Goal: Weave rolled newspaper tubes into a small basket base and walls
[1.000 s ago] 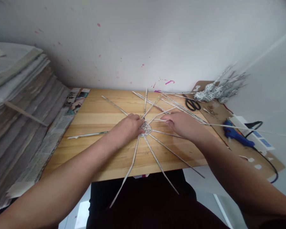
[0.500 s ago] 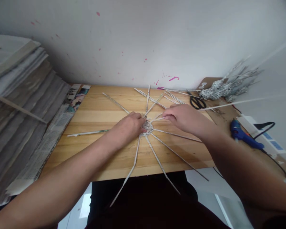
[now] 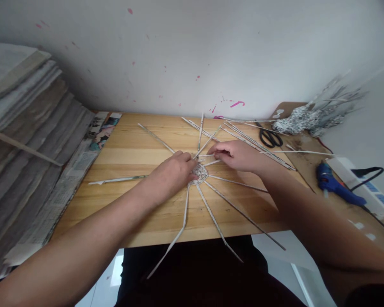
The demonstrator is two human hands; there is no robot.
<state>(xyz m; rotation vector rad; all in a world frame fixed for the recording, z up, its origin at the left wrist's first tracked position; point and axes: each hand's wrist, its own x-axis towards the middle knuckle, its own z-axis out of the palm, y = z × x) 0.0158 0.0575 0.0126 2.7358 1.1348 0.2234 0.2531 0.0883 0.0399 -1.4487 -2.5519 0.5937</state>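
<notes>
A small round woven base (image 3: 202,174) of rolled newspaper lies on the wooden board, with several paper spokes (image 3: 213,213) spreading from it like rays. My left hand (image 3: 176,170) rests over its left side, fingers closed on the rim; the fingertips are partly hidden. Just right of the base's far edge, my right hand (image 3: 238,154) pinches a paper strand (image 3: 206,157) between thumb and fingers. A thin white length (image 3: 302,152) extends beyond that hand to the right, seemingly the same strand.
Loose paper rolls (image 3: 259,147) and black scissors (image 3: 270,137) lie at the back right. Farther right are a blue glue gun (image 3: 337,185), a white power strip (image 3: 371,183) and a bundle of newspaper pieces (image 3: 299,120). A tall paper stack (image 3: 28,149) stands left on the wooden board's (image 3: 121,149) side.
My right hand has shifted slightly left and toward the far side, bringing the strand behind a spoke by the base. My left hand stays on the base. The view has tilted slightly.
</notes>
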